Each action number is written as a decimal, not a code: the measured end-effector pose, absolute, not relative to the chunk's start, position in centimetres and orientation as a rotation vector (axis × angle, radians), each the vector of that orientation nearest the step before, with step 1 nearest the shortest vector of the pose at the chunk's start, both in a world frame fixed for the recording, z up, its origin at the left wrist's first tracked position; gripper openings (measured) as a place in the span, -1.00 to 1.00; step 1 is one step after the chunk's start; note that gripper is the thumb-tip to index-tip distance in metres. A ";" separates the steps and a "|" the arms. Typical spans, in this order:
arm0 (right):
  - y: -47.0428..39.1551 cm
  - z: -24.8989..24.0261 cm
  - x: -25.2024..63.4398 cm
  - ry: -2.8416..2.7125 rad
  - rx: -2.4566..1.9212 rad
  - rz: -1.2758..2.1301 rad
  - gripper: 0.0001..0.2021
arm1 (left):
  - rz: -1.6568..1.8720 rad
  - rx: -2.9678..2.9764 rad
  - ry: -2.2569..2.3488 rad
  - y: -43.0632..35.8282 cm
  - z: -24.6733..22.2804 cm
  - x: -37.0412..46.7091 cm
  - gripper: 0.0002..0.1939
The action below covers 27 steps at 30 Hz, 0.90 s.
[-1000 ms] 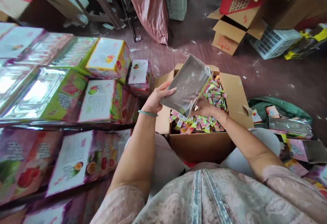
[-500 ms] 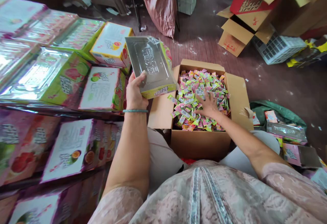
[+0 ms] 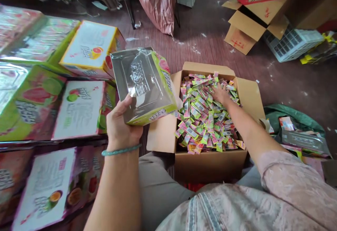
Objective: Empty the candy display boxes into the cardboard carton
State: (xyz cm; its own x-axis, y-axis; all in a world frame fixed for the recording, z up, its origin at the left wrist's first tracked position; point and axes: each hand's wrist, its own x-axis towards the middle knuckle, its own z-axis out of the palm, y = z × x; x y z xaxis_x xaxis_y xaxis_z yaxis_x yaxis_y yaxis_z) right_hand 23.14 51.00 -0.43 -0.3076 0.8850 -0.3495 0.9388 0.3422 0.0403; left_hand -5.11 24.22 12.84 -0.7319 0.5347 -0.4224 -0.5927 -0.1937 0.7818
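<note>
Box (image 3: 143, 87) in left hand (image 3: 122, 124), right hand (image 3: 221, 93) among sachets (image 3: 201, 113).

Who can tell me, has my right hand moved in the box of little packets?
Yes. Against the open cardboard carton, the right hand has moved away from your body, toward the carton's far edge.

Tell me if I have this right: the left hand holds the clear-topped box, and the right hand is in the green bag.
Wrong about the right hand: the head view shows it among the small packets in the open cardboard box. The left hand does hold the clear-topped box.
</note>
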 end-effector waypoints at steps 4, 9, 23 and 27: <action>54.1 -1.8 22.6 2.268 1.627 -0.262 -0.39 | 1.931 -0.083 1.409 24.8 12.6 -4.8 -0.74; 55.1 -1.7 23.4 2.354 1.623 -0.302 -0.35 | 1.983 -0.040 1.390 25.7 11.9 -4.9 -0.73; 32.8 -0.8 13.2 2.943 1.088 -0.557 -0.44 | 2.073 0.131 1.117 26.4 12.3 -3.2 -0.84; 30.0 -4.4 12.8 2.792 1.274 -0.587 -0.42 | 2.052 0.151 1.126 26.1 12.7 -2.6 -0.81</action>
